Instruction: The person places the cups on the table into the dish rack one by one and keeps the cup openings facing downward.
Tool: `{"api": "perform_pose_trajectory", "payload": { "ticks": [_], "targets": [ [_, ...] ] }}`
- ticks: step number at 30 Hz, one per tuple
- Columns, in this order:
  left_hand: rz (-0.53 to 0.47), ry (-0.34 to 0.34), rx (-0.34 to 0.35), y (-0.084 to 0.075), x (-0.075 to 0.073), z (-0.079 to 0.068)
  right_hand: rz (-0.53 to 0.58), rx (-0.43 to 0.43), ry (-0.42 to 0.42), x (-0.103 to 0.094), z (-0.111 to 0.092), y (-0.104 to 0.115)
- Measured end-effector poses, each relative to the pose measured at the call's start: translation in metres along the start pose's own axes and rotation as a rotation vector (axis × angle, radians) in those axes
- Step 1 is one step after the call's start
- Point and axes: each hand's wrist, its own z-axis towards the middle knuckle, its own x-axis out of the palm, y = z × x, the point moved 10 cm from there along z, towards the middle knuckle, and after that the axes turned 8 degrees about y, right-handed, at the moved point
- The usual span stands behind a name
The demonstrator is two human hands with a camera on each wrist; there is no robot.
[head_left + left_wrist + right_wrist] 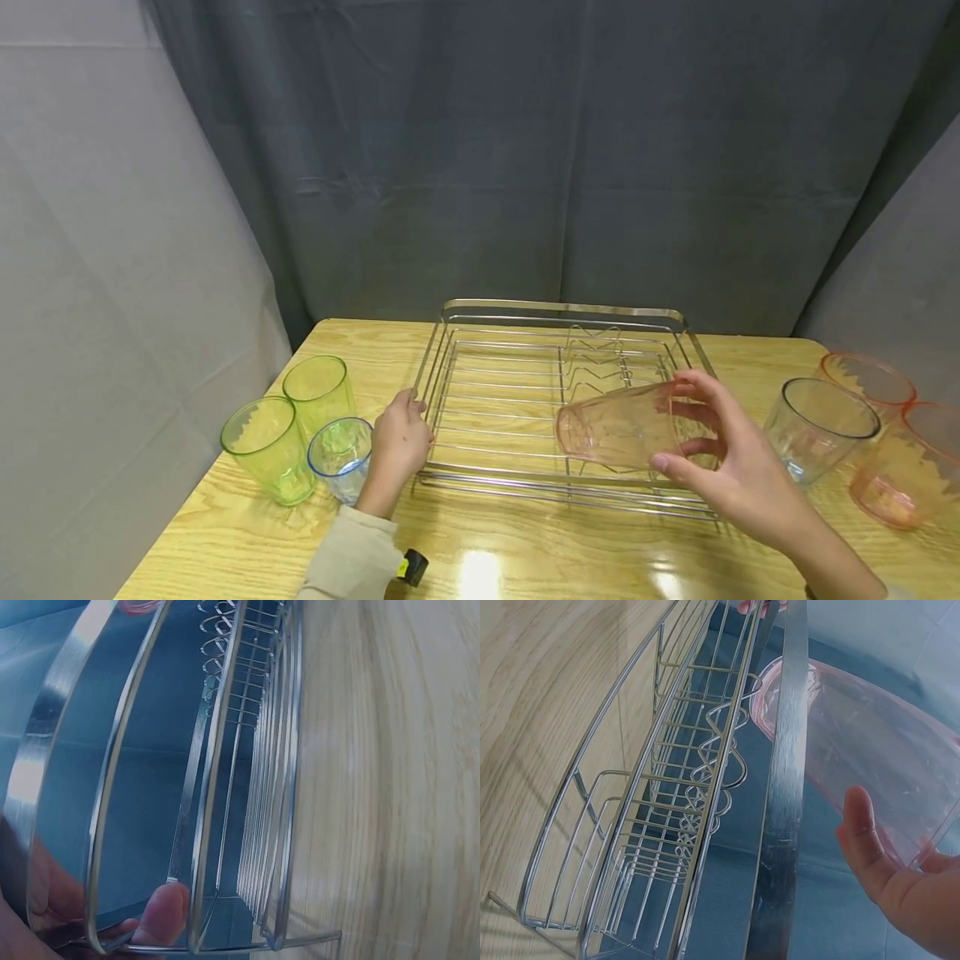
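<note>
A metal wire dish rack (498,475) stands on the wooden table. My left hand (401,437) grips the rack's left side; in the left wrist view its thumb (163,911) lies against the wires. My right hand (738,458) holds a clear pink plastic cup (618,425) near its rim, thumb on the near side and fingers on the far side. The cup lies on its side in the air over the rack's right half, base toward the left. In the right wrist view, the pink cup (877,742) is beyond the rack's flat metal rail (784,780).
Left of the rack stand two green cups (270,450) (318,387) and a blue-rimmed cup (341,458). To the right are a dark-rimmed clear cup (821,425) and two pink cups (903,483) (870,379). A dark curtain (487,167) hangs behind the table.
</note>
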Motion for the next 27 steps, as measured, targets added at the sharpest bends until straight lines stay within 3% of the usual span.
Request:
{"api": "perform_pose_trajectory", "payload": {
  "ticks": [9, 14, 18, 21, 24, 27],
  "targets": [
    [0.183, 0.030, 0.030, -0.011, -0.003, 0.002, 0.009, -0.014, 0.016, 0.003, 0.009, 0.009],
    [0.218, -0.015, 0.065, -0.023, -0.007, -0.002, 0.024, -0.028, 0.024, 0.005, 0.012, 0.014],
    [0.155, -0.105, 0.179, -0.051, -0.013, -0.017, 0.042, -0.046, 0.021, 0.006, 0.012, 0.017],
    [0.116, -0.127, 0.290, -0.079, -0.011, -0.034, 0.068, -0.078, 0.015, 0.007, 0.012, 0.022],
    [0.079, -0.040, 0.347, -0.099, 0.000, -0.045, 0.091, -0.115, 0.013, 0.009, 0.014, 0.029],
    [-0.003, 0.152, 0.342, -0.108, 0.019, -0.048, 0.097, -0.129, 0.019, 0.011, 0.016, 0.033]
  ]
}}
